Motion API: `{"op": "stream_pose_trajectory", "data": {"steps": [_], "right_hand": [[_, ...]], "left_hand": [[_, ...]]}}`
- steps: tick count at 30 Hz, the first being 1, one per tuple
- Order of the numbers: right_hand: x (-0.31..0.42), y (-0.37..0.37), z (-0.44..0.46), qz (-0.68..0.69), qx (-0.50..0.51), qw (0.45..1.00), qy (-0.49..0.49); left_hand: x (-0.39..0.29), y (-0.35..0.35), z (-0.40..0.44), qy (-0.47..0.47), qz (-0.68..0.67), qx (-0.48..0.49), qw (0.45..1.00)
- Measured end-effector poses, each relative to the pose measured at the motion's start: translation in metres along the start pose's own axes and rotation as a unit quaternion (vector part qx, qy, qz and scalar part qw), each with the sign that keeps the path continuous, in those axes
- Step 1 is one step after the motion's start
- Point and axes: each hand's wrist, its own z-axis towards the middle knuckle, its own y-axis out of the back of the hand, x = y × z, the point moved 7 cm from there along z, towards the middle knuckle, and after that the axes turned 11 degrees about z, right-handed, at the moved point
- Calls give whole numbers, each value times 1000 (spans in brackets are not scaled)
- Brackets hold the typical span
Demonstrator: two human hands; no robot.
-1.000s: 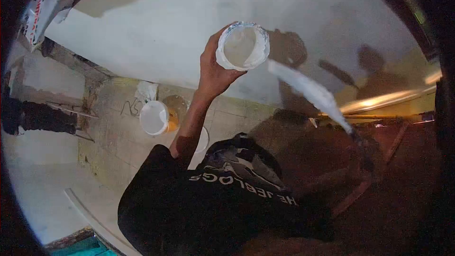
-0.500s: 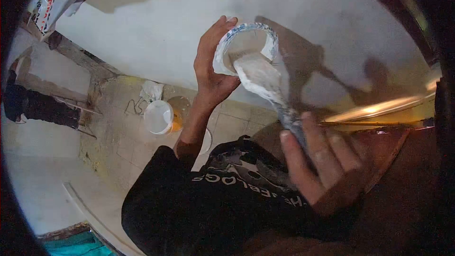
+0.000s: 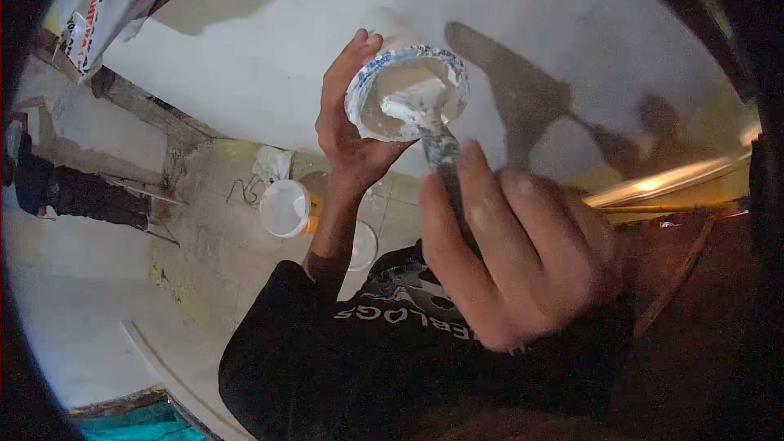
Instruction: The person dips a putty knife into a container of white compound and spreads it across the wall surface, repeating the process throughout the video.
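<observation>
My left hand is wrapped round a round white tub, whose rim is crusted with white and blue smears. The tub's open mouth faces the camera. My right hand grips the dark, paint-smeared handle of a spatula. Thick white paste covers the blade, which is inside the tub's mouth. Behind the tub stands a pale wall, marked by the shadows of the hands and tool.
On the tiled floor are a white bucket, an orange container beside it and a round white item. A printed bag is at upper left. Another person in dark clothes is at far left.
My right hand has come into view from the lower right with the spatula. The loaded blade has moved from beside the tub into its mouth. The tub has shifted slightly left.
</observation>
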Motion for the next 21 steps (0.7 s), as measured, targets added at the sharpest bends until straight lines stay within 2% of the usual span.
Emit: {"op": "stream_pose_trajectory", "data": {"steps": [2,5,7,8,10,17,20,21], "right_hand": [[-4,-7,1,27,27,999,-15],[-13,-14,2,104,18,993,-52],[-21,-14,-3,103,-53,990,-78],[-20,-18,-4,102,-52,990,-77],[-32,-21,-7,176,-101,966,-159],[-41,-24,-4,209,-138,955,-161],[-40,-32,-2,197,-126,954,-186],[-34,-33,-1,168,-121,965,-163]], "left_hand": [[0,0,1,40,3,44,998],[-1,3,3,44,-68,10,997],[4,5,4,48,-78,4,996],[6,6,5,51,-86,-3,995],[4,8,9,26,-78,-7,997],[-11,13,22,-58,-52,-4,997],[-13,15,25,-38,-39,-5,999],[-14,15,25,-37,-40,-4,998]]}}
